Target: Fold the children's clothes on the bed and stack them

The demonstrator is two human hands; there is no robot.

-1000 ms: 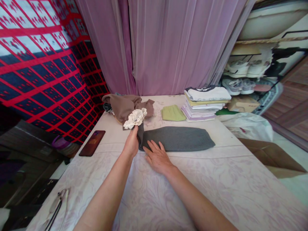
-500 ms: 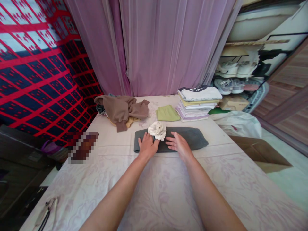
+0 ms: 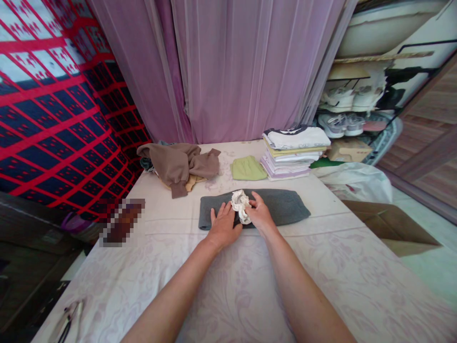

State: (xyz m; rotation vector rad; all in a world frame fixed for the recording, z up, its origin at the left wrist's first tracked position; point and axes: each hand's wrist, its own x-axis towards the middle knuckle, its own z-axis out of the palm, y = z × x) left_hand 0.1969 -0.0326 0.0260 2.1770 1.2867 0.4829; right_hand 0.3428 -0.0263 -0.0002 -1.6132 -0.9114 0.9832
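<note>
A folded dark grey garment [image 3: 285,207] lies lengthwise across the light patterned sheet in front of me. On its middle sits a white ruffled piece, like a cloth flower [image 3: 240,206]; whether it is fixed to the garment I cannot tell. My right hand [image 3: 261,213] has its fingers closed on the right side of this cloth flower. Flat on the garment's left part rests my left hand [image 3: 223,228], fingers stretched and slightly apart, just left of the flower.
Behind the garment lies a folded light green cloth [image 3: 249,168], beside a stack of folded clothes [image 3: 296,152]. A brown sweatshirt [image 3: 174,164] is heaped at the back left. A cardboard box [image 3: 389,224] and a shoe shelf [image 3: 357,112] stand off to the right. A purple curtain [image 3: 246,71] hangs behind.
My right hand has moved left and taken hold of the cloth flower, which now sits a little further right and looks squeezed. My left hand has slid slightly right and nearer to me.
</note>
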